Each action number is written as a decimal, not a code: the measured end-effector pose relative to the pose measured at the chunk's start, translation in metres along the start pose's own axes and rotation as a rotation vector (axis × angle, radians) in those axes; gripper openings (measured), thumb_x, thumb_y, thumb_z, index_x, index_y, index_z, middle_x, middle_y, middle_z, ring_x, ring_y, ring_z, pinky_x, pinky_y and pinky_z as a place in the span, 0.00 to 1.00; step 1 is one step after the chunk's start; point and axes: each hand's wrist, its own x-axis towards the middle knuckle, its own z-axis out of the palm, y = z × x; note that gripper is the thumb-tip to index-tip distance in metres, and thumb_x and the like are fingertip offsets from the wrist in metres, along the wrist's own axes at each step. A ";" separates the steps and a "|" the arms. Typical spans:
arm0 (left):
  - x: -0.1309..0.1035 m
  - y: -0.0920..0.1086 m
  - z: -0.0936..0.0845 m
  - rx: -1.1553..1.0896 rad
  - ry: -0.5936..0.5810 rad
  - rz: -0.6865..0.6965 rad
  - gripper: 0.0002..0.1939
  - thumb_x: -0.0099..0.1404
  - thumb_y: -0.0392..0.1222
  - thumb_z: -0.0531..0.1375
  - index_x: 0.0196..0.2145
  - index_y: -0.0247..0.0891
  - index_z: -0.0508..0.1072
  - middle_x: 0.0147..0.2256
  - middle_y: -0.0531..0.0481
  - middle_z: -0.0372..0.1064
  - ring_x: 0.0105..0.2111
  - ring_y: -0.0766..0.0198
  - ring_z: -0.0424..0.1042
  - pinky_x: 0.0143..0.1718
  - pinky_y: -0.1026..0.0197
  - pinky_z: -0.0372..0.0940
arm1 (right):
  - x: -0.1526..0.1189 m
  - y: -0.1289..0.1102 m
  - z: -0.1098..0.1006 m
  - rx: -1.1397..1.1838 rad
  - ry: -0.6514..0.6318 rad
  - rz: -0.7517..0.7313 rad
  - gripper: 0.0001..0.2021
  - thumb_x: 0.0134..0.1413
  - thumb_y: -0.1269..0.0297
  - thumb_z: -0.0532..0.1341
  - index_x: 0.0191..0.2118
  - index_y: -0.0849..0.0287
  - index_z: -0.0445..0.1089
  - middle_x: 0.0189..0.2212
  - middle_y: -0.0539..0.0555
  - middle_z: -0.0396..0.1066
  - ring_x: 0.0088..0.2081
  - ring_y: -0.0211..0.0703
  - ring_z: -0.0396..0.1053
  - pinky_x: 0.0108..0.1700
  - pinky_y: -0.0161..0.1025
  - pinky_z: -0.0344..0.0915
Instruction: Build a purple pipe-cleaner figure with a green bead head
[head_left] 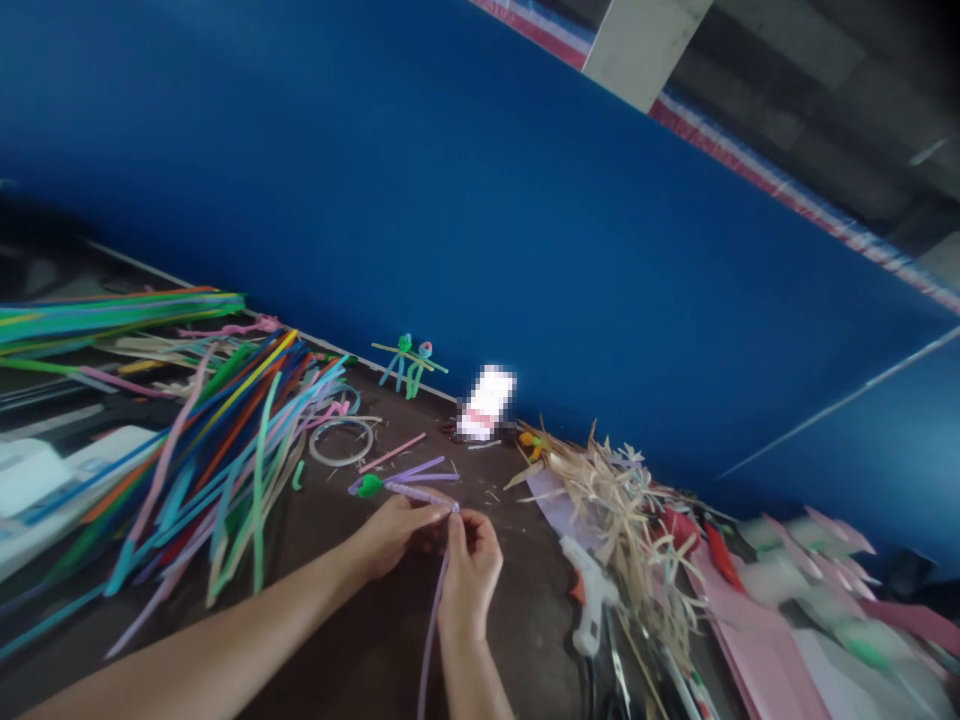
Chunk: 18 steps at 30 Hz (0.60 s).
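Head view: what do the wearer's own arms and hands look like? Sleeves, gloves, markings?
Left hand and right hand are ungloved. Left forearm and right forearm are bare to the frame edge, no sleeves, watch or cables visible. Finer markings: too blurred to tell.

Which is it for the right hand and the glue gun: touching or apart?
Apart. The head view shows a strip of dark tabletop between the right hand and the glue gun.
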 end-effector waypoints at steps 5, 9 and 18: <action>-0.001 0.002 0.001 0.010 -0.006 0.018 0.08 0.46 0.39 0.60 0.25 0.34 0.68 0.18 0.57 0.62 0.18 0.71 0.61 0.19 0.68 0.52 | -0.001 0.002 0.002 0.025 -0.014 -0.015 0.08 0.48 0.62 0.58 0.27 0.62 0.64 0.21 0.49 0.65 0.23 0.35 0.63 0.25 0.30 0.62; 0.000 0.003 0.001 0.023 -0.008 0.020 0.06 0.45 0.38 0.60 0.23 0.34 0.67 0.18 0.57 0.62 0.17 0.72 0.60 0.18 0.69 0.52 | 0.001 0.004 0.002 0.017 -0.027 -0.050 0.07 0.47 0.62 0.58 0.31 0.61 0.64 0.22 0.48 0.63 0.23 0.35 0.62 0.25 0.30 0.62; 0.002 0.002 -0.003 0.118 -0.027 0.062 0.08 0.48 0.40 0.60 0.24 0.32 0.69 0.18 0.55 0.62 0.18 0.71 0.60 0.18 0.69 0.53 | 0.004 0.007 -0.002 0.058 -0.106 -0.049 0.06 0.48 0.63 0.57 0.32 0.61 0.65 0.23 0.48 0.62 0.25 0.36 0.62 0.28 0.32 0.62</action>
